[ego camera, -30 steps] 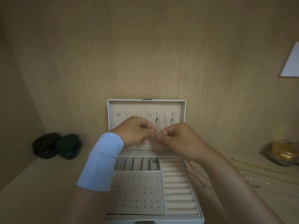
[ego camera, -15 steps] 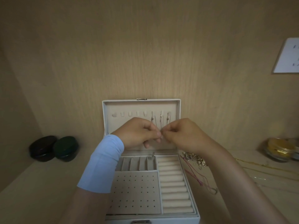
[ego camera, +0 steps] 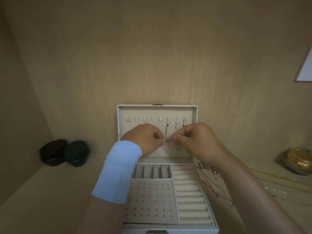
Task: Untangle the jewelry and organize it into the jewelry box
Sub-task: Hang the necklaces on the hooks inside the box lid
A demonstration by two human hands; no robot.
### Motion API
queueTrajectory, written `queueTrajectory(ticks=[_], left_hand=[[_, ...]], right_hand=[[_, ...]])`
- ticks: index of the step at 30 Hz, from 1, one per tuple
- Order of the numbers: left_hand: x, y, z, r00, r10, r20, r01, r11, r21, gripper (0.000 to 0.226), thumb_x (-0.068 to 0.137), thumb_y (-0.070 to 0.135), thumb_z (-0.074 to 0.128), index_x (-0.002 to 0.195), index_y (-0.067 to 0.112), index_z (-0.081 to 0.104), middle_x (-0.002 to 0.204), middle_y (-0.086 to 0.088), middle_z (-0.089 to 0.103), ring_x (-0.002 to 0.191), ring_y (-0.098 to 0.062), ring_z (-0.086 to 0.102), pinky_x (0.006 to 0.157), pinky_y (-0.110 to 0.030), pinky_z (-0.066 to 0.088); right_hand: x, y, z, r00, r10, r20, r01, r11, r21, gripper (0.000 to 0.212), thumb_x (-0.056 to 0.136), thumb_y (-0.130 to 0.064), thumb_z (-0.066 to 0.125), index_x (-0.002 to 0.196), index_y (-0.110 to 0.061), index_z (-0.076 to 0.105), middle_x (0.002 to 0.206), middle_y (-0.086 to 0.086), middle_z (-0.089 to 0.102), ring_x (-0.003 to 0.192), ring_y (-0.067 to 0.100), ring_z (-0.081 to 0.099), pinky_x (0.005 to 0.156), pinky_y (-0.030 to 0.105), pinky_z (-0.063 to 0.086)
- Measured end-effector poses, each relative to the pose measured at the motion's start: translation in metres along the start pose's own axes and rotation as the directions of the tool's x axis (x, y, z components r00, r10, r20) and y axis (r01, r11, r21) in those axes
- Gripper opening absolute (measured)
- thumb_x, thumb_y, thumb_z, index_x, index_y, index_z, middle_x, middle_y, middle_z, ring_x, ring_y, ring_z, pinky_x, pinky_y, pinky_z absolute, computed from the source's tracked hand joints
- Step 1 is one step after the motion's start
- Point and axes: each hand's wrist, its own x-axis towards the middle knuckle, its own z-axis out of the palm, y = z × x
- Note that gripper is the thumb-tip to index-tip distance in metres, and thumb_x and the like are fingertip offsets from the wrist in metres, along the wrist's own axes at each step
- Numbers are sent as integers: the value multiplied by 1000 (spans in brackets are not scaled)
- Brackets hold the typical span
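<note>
Jewelry box (ego camera: 168, 229): open on bench (ego camera: 50, 200). Tangled jewelry (ego camera: 206, 168): on bench, just right of box. Left hand (ego camera: 146, 137), right hand (ego camera: 197, 139): before upright lid (ego camera: 152, 112), each grip pinched closed; contents cannot be told. Three chains (ego camera: 166, 130): hanging from lid hooks.

Brown jar (ego camera: 53, 152) touching green jar (ego camera: 76, 153) at left; glass dish of yellow stuff (ego camera: 299, 160) far right; white card (ego camera: 306, 68) on wall.

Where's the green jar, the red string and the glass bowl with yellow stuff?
green jar (ego camera: 76, 148): head view, top of its lid.
red string (ego camera: 210, 187): head view, middle of the strand.
glass bowl (ego camera: 296, 170): head view, its front glass wall.
</note>
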Motion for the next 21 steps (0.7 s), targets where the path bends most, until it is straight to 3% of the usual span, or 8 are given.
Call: queueTrajectory(ticks=[2,4,7,12,15,18,21], left_hand=[[-1,4,-1,999,-30,36,25,993,113,27,91,38,61,116,34,68,121,13,64,105,-11,61,99,-32,46],[1,6,1,996,-37,77,23,982,186,36,91,40,59,127,30,62,130,9,59,116,-16,57,103,-35,44],[1,10,8,991,-57,117,27,969,244,34,90,38,59,118,20,67,122,1,64,108,-22,61,97,-38,50],[1,11,9,993,-53,104,24,966,256,28,89,29,59,113,18,69,119,-1,63,106,-24,62,96,-39,51],[-1,9,4,991,-51,121,24,976,216,26,87,31,62,110,22,68,112,1,66,102,-22,63,94,-38,52],[-2,6,1,991,-40,130,20,989,149,15,86,32,65,100,28,67,108,5,67,100,-18,63,93,-35,51],[-2,4,0,992,-30,119,15,993,121,12,85,33,67,97,34,66,108,8,66,101,-15,62,92,-32,50]], right_hand=[[5,-2,-1,999,-16,-32,15,1000,-10,11,88,-20,72,79,-21,79,66,-7,73,46,-6,55,53,10,40],[12,-5,-2,998,-20,-56,20,1000,5,11,88,-20,72,80,-20,79,68,-8,73,46,-6,54,55,14,42],[24,-12,-3,995,-22,-93,24,1000,16,12,88,-20,72,80,-18,80,59,-17,68,46,-8,54,57,16,43],[35,-17,3,996,-62,-70,58,997,-57,17,86,-18,70,72,-18,79,59,-14,69,48,-4,56,57,18,44],[32,-15,9,997,-77,-7,75,987,-139,18,86,-18,68,72,-22,79,68,-12,74,65,-3,67,65,19,53],[27,-8,19,993,-91,76,110,945,-309,12,84,-22,69,80,-28,80,77,-15,74,80,2,68,76,29,57],[21,-5,23,988,-120,96,152,872,-465,15,83,-28,69,91,-35,78,84,-15,74,85,7,66,74,29,55]])
